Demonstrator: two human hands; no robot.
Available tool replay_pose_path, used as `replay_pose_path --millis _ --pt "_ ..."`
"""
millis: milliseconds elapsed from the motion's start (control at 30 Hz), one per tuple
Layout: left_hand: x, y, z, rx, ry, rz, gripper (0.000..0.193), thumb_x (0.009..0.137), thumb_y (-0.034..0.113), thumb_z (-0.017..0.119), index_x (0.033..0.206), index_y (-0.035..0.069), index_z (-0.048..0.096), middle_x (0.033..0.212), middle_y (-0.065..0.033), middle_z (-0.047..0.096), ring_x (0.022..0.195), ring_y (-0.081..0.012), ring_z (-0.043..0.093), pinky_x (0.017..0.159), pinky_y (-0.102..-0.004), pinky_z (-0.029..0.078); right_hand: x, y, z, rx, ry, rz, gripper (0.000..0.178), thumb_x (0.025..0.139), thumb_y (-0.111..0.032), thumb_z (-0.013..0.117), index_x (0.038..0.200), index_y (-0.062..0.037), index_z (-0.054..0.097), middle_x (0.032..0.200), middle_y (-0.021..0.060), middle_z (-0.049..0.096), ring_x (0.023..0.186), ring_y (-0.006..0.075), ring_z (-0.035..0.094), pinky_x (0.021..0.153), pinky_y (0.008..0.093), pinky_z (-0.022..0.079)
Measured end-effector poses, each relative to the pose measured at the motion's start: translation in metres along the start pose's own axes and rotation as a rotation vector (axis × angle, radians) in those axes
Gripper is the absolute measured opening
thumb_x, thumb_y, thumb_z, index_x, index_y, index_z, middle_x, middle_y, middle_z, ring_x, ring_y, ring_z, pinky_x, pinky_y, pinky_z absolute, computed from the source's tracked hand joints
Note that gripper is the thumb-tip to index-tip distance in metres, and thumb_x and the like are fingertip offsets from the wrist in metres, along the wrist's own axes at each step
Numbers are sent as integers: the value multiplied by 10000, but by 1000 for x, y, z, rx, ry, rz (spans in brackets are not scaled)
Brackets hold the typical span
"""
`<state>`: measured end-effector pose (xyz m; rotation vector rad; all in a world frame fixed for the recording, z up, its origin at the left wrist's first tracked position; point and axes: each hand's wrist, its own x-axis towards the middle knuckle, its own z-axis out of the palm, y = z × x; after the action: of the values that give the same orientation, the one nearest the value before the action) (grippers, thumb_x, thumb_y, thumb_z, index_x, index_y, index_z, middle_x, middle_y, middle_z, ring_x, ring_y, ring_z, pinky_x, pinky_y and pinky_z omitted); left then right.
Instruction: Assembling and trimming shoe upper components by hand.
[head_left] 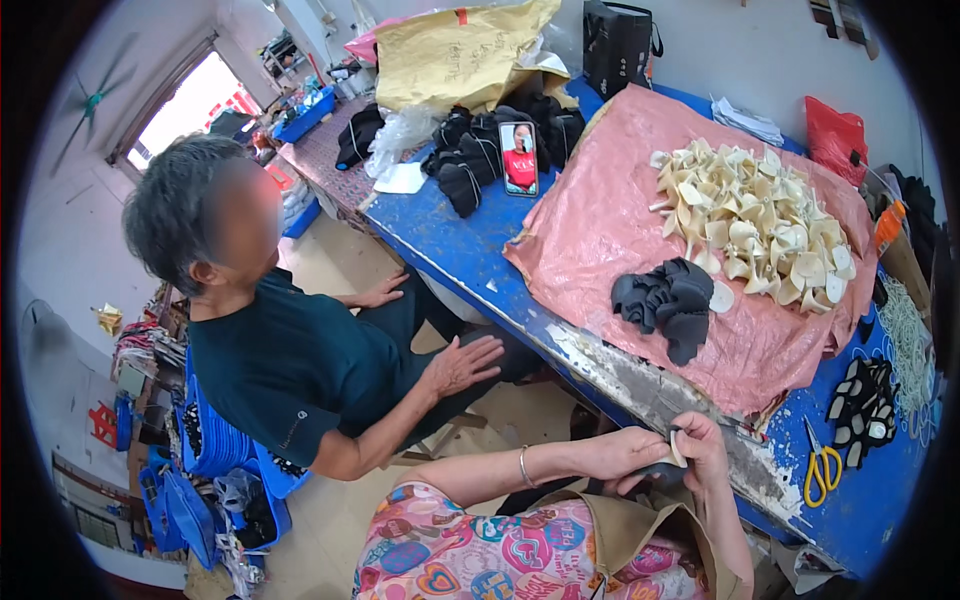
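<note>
We hold a small dark fabric piece [655,472] low at the near edge of the blue table [470,250], with a pale insert [677,447] sticking up between our fingers. Our left hand [625,455] is closed around the fabric from the left, and our right hand [705,450] pinches the insert from above. Both look light; the fabric soft and floppy, the insert stiffer, so edges seem best to grasp. Beyond the grip lie a black pile [670,305] and a cream pile [760,225] on pink sheeting [600,230]; yellow scissors [822,470] sit right.
</note>
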<state>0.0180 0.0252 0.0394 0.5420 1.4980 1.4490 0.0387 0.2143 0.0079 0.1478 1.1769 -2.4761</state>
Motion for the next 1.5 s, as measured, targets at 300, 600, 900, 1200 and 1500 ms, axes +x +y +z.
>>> replay_pose_path --millis 300,600,900,1200,1500 --pt "-7 2 -8 -374 -255 22 306 966 334 410 887 54 506 583 -1 496 481 -57 437 454 -179 332 -1 -25 1 -4 -70 122 186 750 -78 706 886 -3 604 792 81 647 653 129 613 592 242 502" --pt "-11 14 -21 -640 -162 -8 358 962 362 413 780 65 492 466 -15 456 338 -97 413 344 -204 337 14 -40 9 40 -252 102 554 779 -323 705 1177 15 519 994 53 606 855 131 600 756 252 488" --pt "-15 2 -31 -889 -203 -11 367 958 357 408 756 61 487 414 -3 374 295 -127 389 300 -234 322 5 -28 9 -1377 -88 -1170 556 628 -89 766 1128 -36 528 1049 138 524 937 319 553 819 377 458" --pt "13 -19 -32 -411 269 362 306 933 234 501 1123 -5 487 772 -112 589 705 -181 609 666 -285 502 22 -15 10 -1179 236 -1142 457 651 -73 759 1064 -14 572 849 98 585 761 235 564 672 303 454" --pt "41 -25 -8 212 770 729 479 865 95 588 1307 -2 429 1373 -185 398 1271 -273 388 1025 -348 315 32 17 16 -884 370 -934 316 713 44 637 1028 17 621 839 92 575 733 161 537 662 247 428"
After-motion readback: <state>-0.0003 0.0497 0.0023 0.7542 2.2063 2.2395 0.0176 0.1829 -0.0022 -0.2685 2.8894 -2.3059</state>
